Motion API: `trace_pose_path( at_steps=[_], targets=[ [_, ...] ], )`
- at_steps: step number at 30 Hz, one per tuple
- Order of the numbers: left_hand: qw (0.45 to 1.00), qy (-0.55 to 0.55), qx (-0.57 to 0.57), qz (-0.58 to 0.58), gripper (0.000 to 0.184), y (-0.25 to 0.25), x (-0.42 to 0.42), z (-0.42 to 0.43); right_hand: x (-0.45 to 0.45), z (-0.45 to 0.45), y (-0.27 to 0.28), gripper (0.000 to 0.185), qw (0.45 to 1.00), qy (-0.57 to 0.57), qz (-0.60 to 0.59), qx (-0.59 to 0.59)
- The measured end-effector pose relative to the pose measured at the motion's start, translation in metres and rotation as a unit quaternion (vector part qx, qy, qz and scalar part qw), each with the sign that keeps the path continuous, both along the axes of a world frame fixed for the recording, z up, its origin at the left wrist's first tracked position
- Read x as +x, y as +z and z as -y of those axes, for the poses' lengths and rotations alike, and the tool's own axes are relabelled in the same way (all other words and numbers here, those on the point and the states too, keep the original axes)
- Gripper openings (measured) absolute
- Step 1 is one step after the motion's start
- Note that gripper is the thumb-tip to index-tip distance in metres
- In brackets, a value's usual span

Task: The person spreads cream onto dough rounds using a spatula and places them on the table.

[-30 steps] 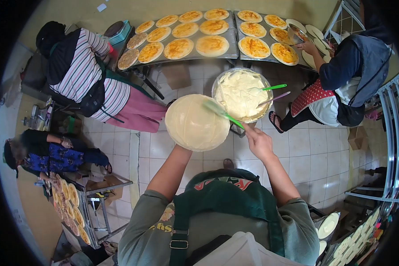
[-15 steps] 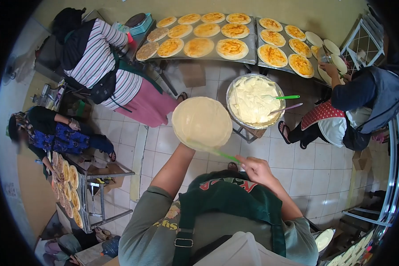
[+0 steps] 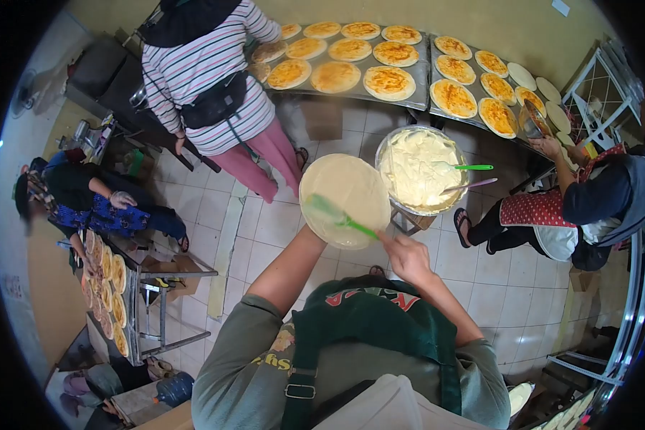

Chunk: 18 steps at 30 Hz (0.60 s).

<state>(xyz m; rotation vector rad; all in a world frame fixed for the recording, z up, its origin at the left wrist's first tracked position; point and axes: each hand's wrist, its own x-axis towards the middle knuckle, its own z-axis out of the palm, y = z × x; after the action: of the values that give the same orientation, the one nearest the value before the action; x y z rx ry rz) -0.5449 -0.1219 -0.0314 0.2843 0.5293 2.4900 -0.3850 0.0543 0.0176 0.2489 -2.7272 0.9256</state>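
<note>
A pale round flat base (image 3: 358, 183) with a light spread on top is held up in front of me. My left hand lies under it, fingers hidden, with only the left forearm (image 3: 294, 266) showing. My right hand (image 3: 408, 258) is closed round the handle of a green spatula (image 3: 358, 227). The spatula's blurred blade rests over the left part of the base. Just beyond, to the right, stands a large metal bowl (image 3: 380, 185) of pale yellow cream (image 3: 416, 168). Another green-handled spatula (image 3: 473, 167) and a purple-handled utensil (image 3: 476, 184) stick out of the cream.
Metal tables (image 3: 423, 79) at the back hold many orange-topped rounds (image 3: 389, 83). A person in stripes (image 3: 215, 93) stands back left, another in a red dotted apron (image 3: 530, 211) at right. A third person (image 3: 86, 190) works beside a rack table (image 3: 172, 274) of rounds at left.
The spatula blade has moved from the base's near edge up onto its left part. The striped person has turned and stepped right. The view has shifted slightly.
</note>
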Motion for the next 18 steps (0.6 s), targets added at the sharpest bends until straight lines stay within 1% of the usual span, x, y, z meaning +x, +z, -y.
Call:
trace_pose_path(
  at_steps=[1, 2, 4, 5, 7, 8, 9, 10, 11, 12, 13, 14, 16, 17, 18],
  targets=[
    [1.0, 0.001, 0.001, 0.003, 0.056, 0.001, -0.004, 0.003, 0.003, 0.001, 0.005, 0.045, 0.999, 0.031, 0.02, 0.018],
    [1.0, 0.001, 0.002, 0.007, 0.056, 0.001, 0.001, 0.01, 0.006, 0.001, 0.009, 0.045, 0.999, 0.032, 0.02, 0.017],
    [1.0, -0.001, 0.006, 0.012, 0.056, -0.001, 0.015, 0.015, 0.009, 0.001, 0.014, 0.041, 0.992, 0.117, 0.043, 0.003],
    [1.0, -0.002, 0.008, 0.016, 0.056, -0.003, 0.014, 0.01, 0.01, 0.0, 0.013, 0.041, 0.992, 0.118, 0.045, 0.003],
    [1.0, -0.004, 0.011, 0.023, 0.056, -0.002, 0.015, 0.012, 0.009, -0.005, 0.005, 0.033, 0.971, 0.138, 0.047, -0.188],
    [1.0, -0.005, 0.014, 0.026, 0.056, -0.001, 0.003, 0.008, 0.008, -0.006, -0.011, 0.033, 0.972, 0.138, 0.048, -0.186],
    [0.999, -0.006, 0.016, 0.03, 0.056, -0.001, -0.002, 0.0, 0.003, -0.011, -0.035, 0.032, 0.957, 0.115, 0.024, -0.267],
    [0.999, -0.008, 0.018, 0.034, 0.056, -0.002, -0.001, 0.001, 0.001, -0.014, -0.04, 0.032, 0.934, 0.09, -0.001, -0.345],
    [0.999, -0.011, 0.022, 0.037, 0.056, -0.003, 0.007, 0.005, 0.004, -0.023, -0.041, 0.032, 0.935, 0.088, -0.001, -0.343],
    [0.999, -0.015, 0.025, 0.042, 0.056, -0.003, 0.004, 0.002, 0.004, -0.033, -0.025, 0.034, 0.895, 0.036, 0.133, -0.425],
    [0.998, -0.02, 0.027, 0.047, 0.056, -0.003, 0.004, 0.006, 0.001, -0.042, -0.016, 0.035, 0.828, -0.019, 0.262, -0.496],
    [0.998, -0.025, 0.03, 0.054, 0.056, -0.004, 0.004, 0.007, -0.003, -0.05, -0.019, 0.035, 0.827, -0.024, 0.263, -0.496],
    [0.996, -0.042, 0.037, 0.068, 0.056, -0.006, 0.011, 0.013, -0.013, -0.069, -0.04, 0.038, 0.803, -0.156, 0.328, -0.472],
    [0.995, -0.053, 0.04, 0.076, 0.056, -0.007, 0.013, 0.018, -0.018, -0.08, -0.065, 0.038, 0.801, -0.167, 0.328, -0.472],
    [0.994, -0.064, 0.043, 0.083, 0.056, -0.009, 0.02, 0.026, -0.023, -0.091, -0.099, 0.039, 0.83, -0.216, 0.299, -0.418]
  ],
)
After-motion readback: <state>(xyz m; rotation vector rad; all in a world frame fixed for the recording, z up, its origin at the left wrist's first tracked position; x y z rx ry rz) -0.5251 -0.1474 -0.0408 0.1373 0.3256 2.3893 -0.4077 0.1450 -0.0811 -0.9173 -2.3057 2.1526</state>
